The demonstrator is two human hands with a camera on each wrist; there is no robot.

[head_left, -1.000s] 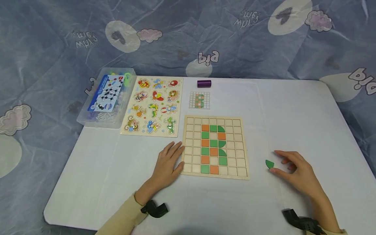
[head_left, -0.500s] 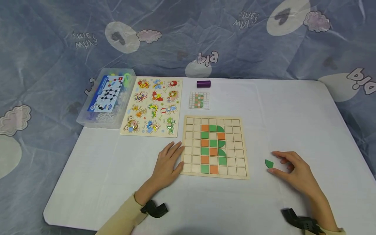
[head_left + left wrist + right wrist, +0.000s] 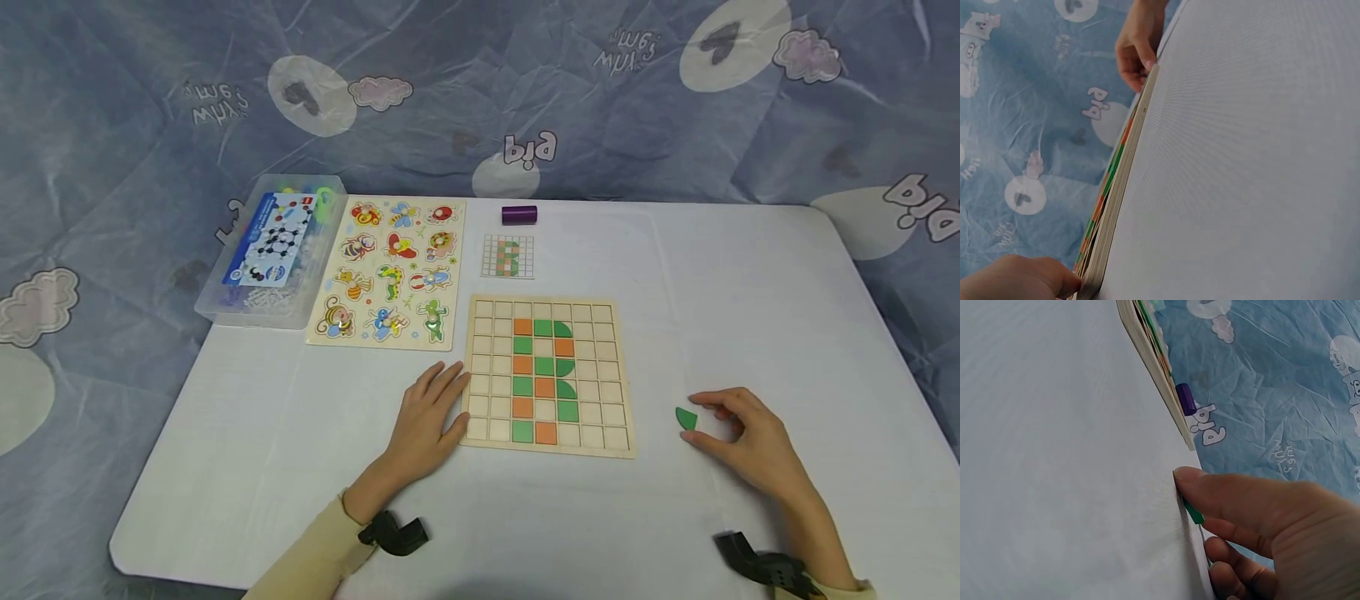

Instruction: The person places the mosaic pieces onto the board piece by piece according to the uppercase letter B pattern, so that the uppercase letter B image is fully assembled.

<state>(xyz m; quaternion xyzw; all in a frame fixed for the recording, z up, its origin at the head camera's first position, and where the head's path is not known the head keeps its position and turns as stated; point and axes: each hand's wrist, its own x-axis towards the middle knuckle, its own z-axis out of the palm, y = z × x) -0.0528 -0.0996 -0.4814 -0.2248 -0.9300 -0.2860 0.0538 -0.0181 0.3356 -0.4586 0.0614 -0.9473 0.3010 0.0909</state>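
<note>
A green quarter-circle tile (image 3: pixel 686 419) lies on the white table to the right of the wooden grid board (image 3: pixel 600 437). My right hand (image 3: pixel 757 446) is around it, thumb tip at its near point and index fingertip just beyond its far side, with a gap there. In the right wrist view the thumb partly hides the green tile (image 3: pixel 1194 511). My left hand (image 3: pixel 426 421) rests on the table, fingers spread, fingertips and thumb at the board's left edge. Orange and green squares and green quarter-circles fill cells in the board's middle columns.
Behind the board lies a small pattern card (image 3: pixel 489 265), with a purple cylinder (image 3: pixel 520 215) past it. A puzzle board with insect pictures (image 3: pixel 459 292) and a clear plastic box (image 3: pixel 217 304) stand at the back left. A patterned blue cloth (image 3: pixel 600 117) hangs behind the table.
My right hand has moved slightly left, its index finger and thumb coming in closer around the green tile. The left hand stays at the board's edge.
</note>
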